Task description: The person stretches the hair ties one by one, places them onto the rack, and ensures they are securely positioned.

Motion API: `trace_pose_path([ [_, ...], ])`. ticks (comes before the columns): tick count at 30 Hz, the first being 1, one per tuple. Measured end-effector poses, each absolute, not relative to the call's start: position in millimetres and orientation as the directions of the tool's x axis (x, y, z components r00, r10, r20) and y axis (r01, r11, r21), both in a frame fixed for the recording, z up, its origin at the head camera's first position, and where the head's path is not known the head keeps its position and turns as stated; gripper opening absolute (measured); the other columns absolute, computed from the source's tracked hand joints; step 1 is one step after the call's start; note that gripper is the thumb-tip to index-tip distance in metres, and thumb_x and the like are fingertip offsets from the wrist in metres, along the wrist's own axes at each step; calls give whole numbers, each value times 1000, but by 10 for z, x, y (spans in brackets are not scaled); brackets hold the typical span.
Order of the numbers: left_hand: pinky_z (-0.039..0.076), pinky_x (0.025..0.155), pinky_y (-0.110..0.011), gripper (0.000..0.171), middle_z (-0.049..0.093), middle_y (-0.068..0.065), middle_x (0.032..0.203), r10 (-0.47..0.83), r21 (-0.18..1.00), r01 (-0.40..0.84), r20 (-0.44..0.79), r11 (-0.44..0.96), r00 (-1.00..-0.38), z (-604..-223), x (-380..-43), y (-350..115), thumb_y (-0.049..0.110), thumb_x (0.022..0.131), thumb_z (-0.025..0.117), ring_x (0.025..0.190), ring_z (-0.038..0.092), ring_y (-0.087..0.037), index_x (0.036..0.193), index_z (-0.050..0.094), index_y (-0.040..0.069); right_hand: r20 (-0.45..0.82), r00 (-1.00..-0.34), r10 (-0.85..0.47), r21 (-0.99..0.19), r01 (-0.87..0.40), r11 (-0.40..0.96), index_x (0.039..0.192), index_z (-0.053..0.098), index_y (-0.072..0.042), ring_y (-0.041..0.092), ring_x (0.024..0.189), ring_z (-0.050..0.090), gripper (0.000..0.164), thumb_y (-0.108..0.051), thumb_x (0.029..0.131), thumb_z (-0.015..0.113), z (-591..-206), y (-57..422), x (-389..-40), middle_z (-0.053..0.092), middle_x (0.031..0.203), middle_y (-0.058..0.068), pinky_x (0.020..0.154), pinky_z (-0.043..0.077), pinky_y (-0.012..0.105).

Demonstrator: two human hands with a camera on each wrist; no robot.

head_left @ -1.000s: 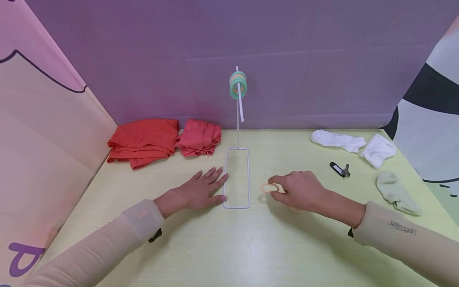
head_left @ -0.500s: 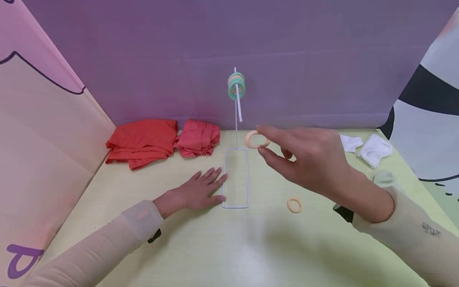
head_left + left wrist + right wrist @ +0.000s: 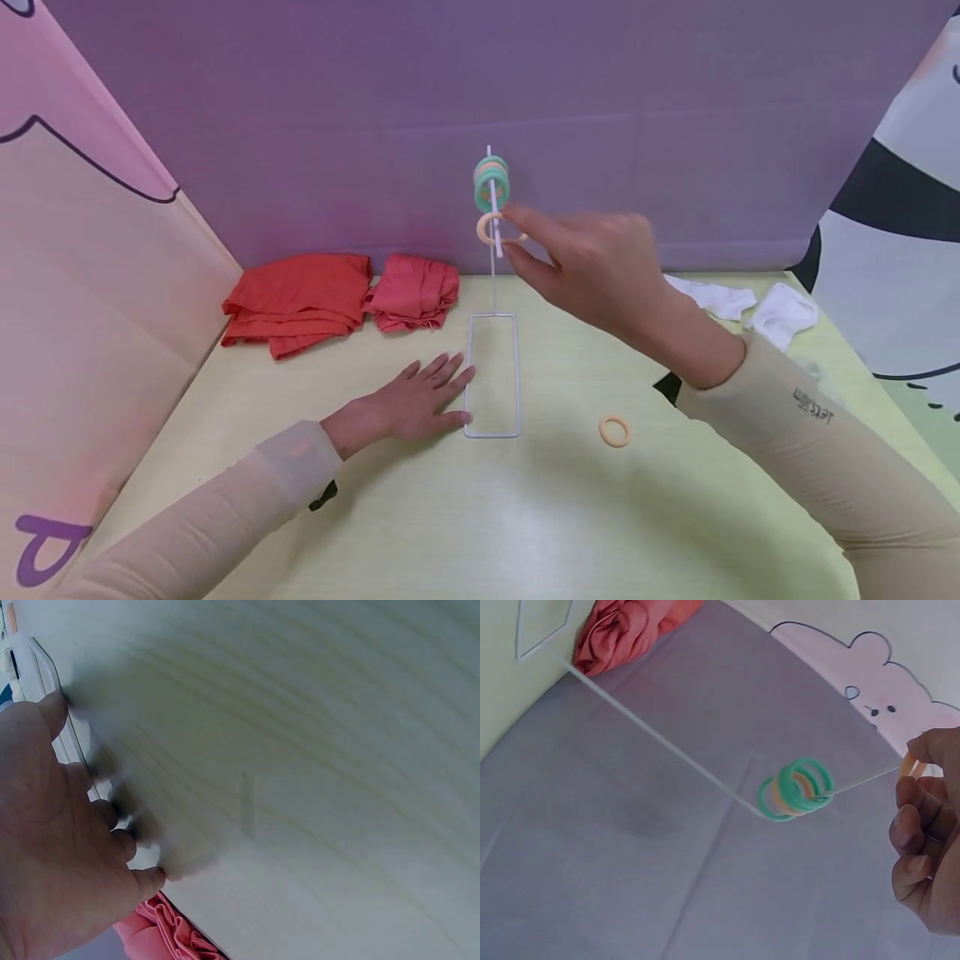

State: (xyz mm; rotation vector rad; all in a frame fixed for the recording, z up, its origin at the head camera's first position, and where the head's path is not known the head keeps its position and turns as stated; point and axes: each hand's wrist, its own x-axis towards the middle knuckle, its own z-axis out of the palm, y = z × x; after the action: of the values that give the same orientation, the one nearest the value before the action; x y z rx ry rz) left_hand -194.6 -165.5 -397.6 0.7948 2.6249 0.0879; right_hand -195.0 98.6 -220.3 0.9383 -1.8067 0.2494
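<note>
Between thumb and forefinger my right hand [image 3: 600,262] pinches an orange ring [image 3: 483,229] at the front end of a white wire stand's arm [image 3: 498,242]. In the right wrist view the held ring [image 3: 909,766] is at the arm's tip; whether the tip passes through it I cannot tell for sure. Several green and orange rings [image 3: 491,185] hang farther back on that arm. My left hand [image 3: 408,404] lies with fingers spread on the table, its fingertips touching the left side of the stand's rectangular base [image 3: 517,375]. Another orange ring [image 3: 615,432] lies on the table at right.
Red folded cloth [image 3: 300,300] and a smaller pinkish-red cloth [image 3: 414,292] lie at the back left. White socks [image 3: 783,315] lie at the back right, partly behind my right arm. A purple backdrop [image 3: 300,125] rises behind the table [image 3: 450,517].
My right hand has lifted an orange ring from the table beside the base and carried it up and leftward to the arm's tip. The left hand has stayed in place.
</note>
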Motion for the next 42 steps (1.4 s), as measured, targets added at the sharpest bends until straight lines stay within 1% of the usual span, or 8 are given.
trace_pose_path([
  [5,6,124,-62,80,-1,-7,171,546,169,521,-345,837,-764,-3969,-1942,-1677,61,101,40,158,-3,-33,163,7,22,848,-183,-497,267,-662,700,105,72,-17,16,40,28,17,-21,94,61,-2200,902,-2193,41,47,0,44,10,28],
  [12,8,124,-61,79,0,-7,171,556,171,531,-337,830,-760,-3963,-1927,-1683,62,101,39,158,-2,-33,163,8,22,843,-258,-473,213,-646,733,105,72,-14,20,39,34,16,-21,92,65,-2234,855,-2406,49,48,3,40,16,30],
  [19,7,125,-61,80,-2,-6,171,547,160,527,-345,835,-763,-3940,-1926,-1664,63,101,38,158,-3,-32,163,6,23,764,-446,-467,139,-593,793,128,65,-19,26,42,41,39,-38,94,65,-2203,979,-2308,50,52,6,39,25,35],
  [22,7,124,-61,80,-2,-6,171,548,158,528,-345,834,-762,-3921,-1925,-1659,62,101,39,158,-3,-32,163,7,22,685,-544,-484,103,-585,804,135,58,-22,27,44,46,47,-41,93,65,-2201,1110,-2144,53,53,3,39,31,39],
  [25,7,125,-61,81,-1,-6,171,544,160,523,-348,837,-764,-3911,-1922,-1654,62,101,40,158,-3,-32,163,7,23,592,-616,-520,66,-606,793,133,59,-21,24,46,50,47,-42,92,67,-2271,1287,-1988,58,54,-1,39,32,38],
  [31,7,125,-59,80,-3,-4,171,539,144,524,-344,840,-769,-3937,-1931,-1665,64,100,39,158,-4,-30,162,5,25,236,-795,-559,-57,-586,808,135,64,-21,9,47,46,50,-45,91,70,-2674,1682,-1726,54,55,-12,41,31,29],
  [37,8,125,-60,80,-2,-5,171,551,149,534,-330,832,-767,-3941,-1935,-1664,63,101,39,158,-3,-31,163,7,24,-11,-839,-544,-135,-538,832,136,64,-19,4,44,37,54,-48,90,68,-3348,2023,-1514,44,49,-15,41,24,24],
  [42,8,125,-61,80,-1,-7,171,555,157,536,-328,830,-764,-3940,-1928,-1663,63,101,39,158,-2,-32,163,8,23,-69,-865,-498,-157,-483,861,135,64,-22,6,50,39,58,-54,86,70,-3681,2162,-1416,40,46,-12,42,28,26],
])
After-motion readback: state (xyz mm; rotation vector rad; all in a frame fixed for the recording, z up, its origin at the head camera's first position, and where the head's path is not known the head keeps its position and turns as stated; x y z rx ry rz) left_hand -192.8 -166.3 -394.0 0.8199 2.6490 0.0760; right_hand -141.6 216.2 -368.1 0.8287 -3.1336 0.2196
